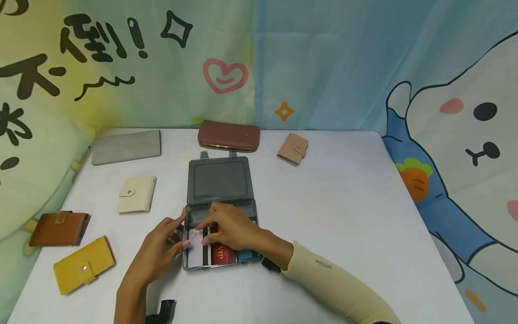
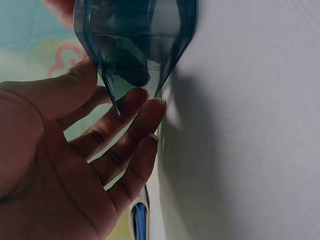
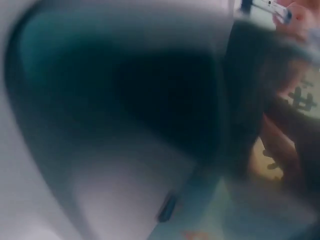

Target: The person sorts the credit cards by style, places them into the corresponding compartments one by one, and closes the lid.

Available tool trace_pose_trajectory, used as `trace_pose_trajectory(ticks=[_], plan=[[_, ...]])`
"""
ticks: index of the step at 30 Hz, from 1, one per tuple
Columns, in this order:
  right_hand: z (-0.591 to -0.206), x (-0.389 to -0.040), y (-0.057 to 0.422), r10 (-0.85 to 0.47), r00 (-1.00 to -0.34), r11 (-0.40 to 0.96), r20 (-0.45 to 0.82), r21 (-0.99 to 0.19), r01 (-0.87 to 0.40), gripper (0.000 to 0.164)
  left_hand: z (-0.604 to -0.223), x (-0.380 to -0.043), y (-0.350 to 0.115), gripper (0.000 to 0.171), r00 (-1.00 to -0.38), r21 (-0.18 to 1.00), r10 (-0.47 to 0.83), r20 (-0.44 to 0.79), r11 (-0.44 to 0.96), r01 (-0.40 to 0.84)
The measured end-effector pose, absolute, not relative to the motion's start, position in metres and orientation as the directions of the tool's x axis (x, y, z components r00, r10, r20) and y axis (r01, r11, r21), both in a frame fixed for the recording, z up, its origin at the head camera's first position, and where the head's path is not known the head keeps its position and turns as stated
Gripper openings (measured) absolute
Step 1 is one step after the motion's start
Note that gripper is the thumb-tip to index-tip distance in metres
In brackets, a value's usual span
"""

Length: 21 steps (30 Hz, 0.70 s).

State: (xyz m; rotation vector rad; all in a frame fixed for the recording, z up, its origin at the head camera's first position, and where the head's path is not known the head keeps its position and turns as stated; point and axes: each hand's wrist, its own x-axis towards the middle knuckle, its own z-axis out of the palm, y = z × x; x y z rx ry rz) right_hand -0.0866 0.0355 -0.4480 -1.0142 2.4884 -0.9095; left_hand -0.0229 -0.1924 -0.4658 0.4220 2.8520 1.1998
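Observation:
A grey see-through plastic box (image 1: 220, 267) lies with its lid (image 1: 219, 180) folded back. My left hand (image 1: 155, 249) holds its left side; the left wrist view shows the thumb and fingertips around the box's corner (image 2: 135, 55). Over the left compartment, my right hand (image 1: 230, 227) reaches in, pinching at a white card (image 1: 195, 254) with bent thumb and index finger. Next to that card stand a black-striped card (image 1: 207, 256), a red card lettered VIP (image 1: 223, 254) and a blue-green card (image 1: 245, 255). The right wrist view is blurred and mostly filled by the dark box wall (image 3: 165, 95).
To the left lie a yellow wallet (image 1: 84, 265), a brown wallet (image 1: 60, 229), a cream card holder (image 1: 136, 194) and a grey wallet (image 1: 126, 147). Behind the box are a dark red zip purse (image 1: 229, 135) and a tan card holder (image 1: 293, 149). A printed curtain hangs behind.

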Motion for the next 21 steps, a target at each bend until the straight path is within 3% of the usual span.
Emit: trace_pose_trajectory(ticks=[3, 7, 11, 15, 21], plan=[[-0.448, -0.09, 0.04, -0.651, -0.759, 0.526, -0.015, -0.729, -0.438, 0.033, -0.465, -0.022, -0.192, 0.072, -0.965, 0.71, 0.253, 0.071, 0.666, 0.227], [-0.451, -0.109, 0.057, -0.472, -0.881, 0.49, 0.023, -0.824, -0.285, 0.027, -0.465, -0.022, -0.192, 0.073, -0.968, 0.709, 0.243, 0.064, 0.672, 0.215], [-0.457, -0.139, 0.084, -0.261, -0.965, 0.569, -0.022, -0.811, -0.136, 0.039, -0.467, -0.02, -0.191, 0.074, -0.969, 0.7, 0.225, 0.098, 0.677, 0.228], [-0.467, -0.161, 0.105, -0.157, -0.977, 0.595, -0.144, -0.804, 0.023, 0.055, -0.471, -0.018, -0.189, 0.073, -0.971, 0.706, 0.185, 0.153, 0.667, 0.238], [-0.476, -0.171, 0.114, -0.153, -0.944, 0.447, -0.293, -0.872, 0.198, 0.06, -0.476, -0.012, -0.191, 0.07, -0.981, 0.761, 0.137, 0.135, 0.62, 0.191]])
